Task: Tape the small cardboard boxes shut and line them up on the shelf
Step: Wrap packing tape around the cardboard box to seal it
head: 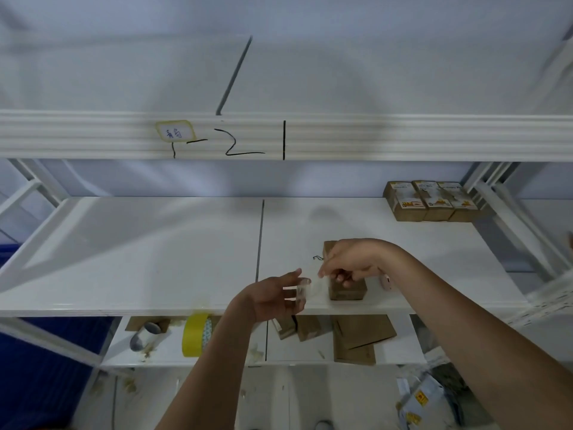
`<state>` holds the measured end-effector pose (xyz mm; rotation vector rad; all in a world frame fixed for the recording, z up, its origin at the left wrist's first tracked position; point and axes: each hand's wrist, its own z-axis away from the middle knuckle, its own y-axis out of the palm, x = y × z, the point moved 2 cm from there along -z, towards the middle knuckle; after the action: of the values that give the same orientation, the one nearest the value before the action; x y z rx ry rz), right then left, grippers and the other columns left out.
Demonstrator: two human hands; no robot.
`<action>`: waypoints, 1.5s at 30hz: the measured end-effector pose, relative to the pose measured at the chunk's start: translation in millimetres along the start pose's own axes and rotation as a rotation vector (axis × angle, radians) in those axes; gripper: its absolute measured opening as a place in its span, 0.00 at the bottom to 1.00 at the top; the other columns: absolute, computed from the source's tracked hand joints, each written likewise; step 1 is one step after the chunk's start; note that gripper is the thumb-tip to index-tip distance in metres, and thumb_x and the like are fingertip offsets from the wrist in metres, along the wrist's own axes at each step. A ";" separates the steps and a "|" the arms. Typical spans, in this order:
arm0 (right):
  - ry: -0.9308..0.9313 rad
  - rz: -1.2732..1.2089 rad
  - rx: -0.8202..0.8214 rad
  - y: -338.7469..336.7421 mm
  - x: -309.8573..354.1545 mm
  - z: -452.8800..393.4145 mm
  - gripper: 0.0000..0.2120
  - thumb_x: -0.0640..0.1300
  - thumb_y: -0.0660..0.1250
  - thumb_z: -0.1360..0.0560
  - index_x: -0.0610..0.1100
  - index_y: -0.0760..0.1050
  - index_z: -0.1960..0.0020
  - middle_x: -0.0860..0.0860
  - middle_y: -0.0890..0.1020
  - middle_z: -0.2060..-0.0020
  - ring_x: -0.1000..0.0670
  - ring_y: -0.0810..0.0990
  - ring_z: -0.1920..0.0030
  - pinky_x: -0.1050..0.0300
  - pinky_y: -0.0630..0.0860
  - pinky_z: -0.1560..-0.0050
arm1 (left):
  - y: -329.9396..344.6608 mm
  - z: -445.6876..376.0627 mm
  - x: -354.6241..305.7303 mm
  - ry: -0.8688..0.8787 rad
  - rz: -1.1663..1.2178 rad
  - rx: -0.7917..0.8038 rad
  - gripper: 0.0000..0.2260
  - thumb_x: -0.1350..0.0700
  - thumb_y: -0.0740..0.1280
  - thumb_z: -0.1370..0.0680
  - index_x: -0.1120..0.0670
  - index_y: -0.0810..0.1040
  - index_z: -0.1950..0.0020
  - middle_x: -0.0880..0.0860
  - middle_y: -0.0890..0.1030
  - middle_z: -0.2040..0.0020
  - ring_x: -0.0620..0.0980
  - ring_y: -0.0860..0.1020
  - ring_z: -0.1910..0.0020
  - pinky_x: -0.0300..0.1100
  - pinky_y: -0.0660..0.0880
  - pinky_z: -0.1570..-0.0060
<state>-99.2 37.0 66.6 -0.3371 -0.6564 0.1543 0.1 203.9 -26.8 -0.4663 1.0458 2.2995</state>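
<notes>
A box (345, 287) sits on the white shelf (155, 259). The right hand (350, 263) pinches clear tape (305, 290) over it; the left hand (273, 297) holds the other end at 8 o'clock. Three boxes (431, 201) stand at 1 o'clock.

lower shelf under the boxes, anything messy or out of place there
Yes. The lower shelf holds a yellow tape roll on its edge, a tipped clear tape roll, flat cardboard pieces lying askew, and scattered tape scraps.
</notes>
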 end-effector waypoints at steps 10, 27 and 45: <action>-0.067 0.197 -0.087 -21.7 -19.3 0.9 0.07 0.42 0.74 0.25 0.43 0.84 0.47 0.50 0.81 0.60 0.53 0.76 0.61 0.61 0.77 0.60 | 17.7 -16.7 1.3 0.054 -0.117 0.011 0.07 0.63 0.70 0.22 0.63 0.85 0.47 0.58 0.78 0.57 0.51 0.76 0.63 0.41 0.80 0.60; -0.219 0.249 -0.040 -42.9 -22.5 7.0 0.06 0.47 0.74 0.25 0.49 0.84 0.48 0.51 0.80 0.59 0.52 0.76 0.60 0.61 0.77 0.58 | 28.7 -20.3 -4.8 0.090 0.016 0.109 0.13 0.55 0.66 0.21 0.62 0.85 0.46 0.55 0.75 0.56 0.47 0.76 0.62 0.37 0.80 0.60; -0.297 0.305 -0.131 -40.3 -28.0 7.0 0.03 0.46 0.73 0.24 0.54 0.82 0.54 0.52 0.82 0.45 0.54 0.77 0.57 0.63 0.73 0.62 | 22.7 -18.3 -5.7 0.128 -0.101 0.060 0.11 0.56 0.67 0.19 0.62 0.85 0.53 0.61 0.82 0.48 0.60 0.81 0.49 0.52 0.79 0.41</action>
<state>-124.1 -5.7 70.1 -0.5463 -0.9089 0.4606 -8.2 175.6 -22.4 -0.6353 1.1225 2.1669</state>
